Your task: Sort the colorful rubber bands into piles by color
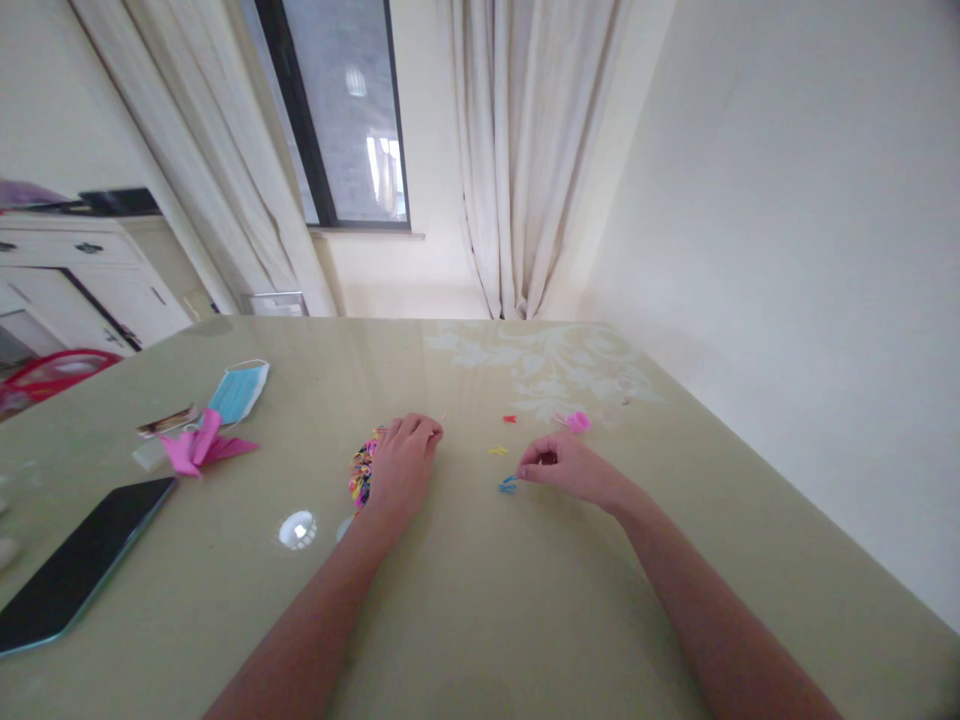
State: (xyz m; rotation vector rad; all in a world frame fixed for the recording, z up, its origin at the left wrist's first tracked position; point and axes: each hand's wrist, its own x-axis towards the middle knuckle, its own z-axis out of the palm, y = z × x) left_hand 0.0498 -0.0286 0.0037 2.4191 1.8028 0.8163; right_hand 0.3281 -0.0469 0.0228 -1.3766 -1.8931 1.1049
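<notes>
Blue bands (508,486) just left of right grip (576,468); grip pinched closed, contents unclear.

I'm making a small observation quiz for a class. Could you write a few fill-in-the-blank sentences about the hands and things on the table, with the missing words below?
1. The person's ____ hand covers part of the multicoloured pile.
2. The fingertips of the right hand are closest to a small cluster coloured ____.
3. Between that cluster and the red bit lies another cluster, coloured ____.
4. The folded-looking piece just nearer the viewer than the face mask is coloured ____.

Missing words: left; blue; yellow; pink.
</notes>
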